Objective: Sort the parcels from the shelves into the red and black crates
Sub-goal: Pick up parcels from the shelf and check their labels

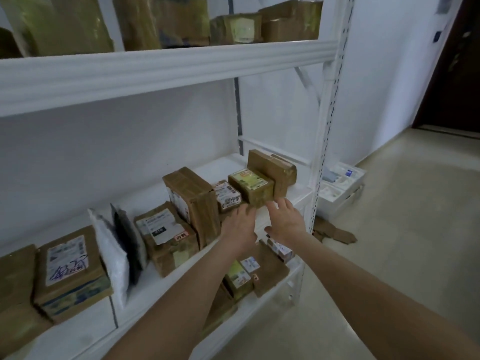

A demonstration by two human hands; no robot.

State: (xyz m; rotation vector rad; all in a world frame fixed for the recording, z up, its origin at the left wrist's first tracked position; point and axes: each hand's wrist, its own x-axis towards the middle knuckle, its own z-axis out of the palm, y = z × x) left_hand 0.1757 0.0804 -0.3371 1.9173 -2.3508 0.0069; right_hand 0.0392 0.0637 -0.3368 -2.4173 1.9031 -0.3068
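Parcel of brown cardboard with a yellow-green label (250, 187) sits near the right end of the white metal shelf (228, 162). A taller brown taped box (271, 166) stands at its one o'clock. At its six o'clock, the left hand (240, 227) and right hand (285, 222) reach in with fingers spread, gripping nothing. At three o'clock, a white box (340, 188) rests on the floor.

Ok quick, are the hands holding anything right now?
Left hand: open, fingers reaching to the small yellow-labelled box, holding nothing.
Right hand: open, fingers spread beside that box, holding nothing.
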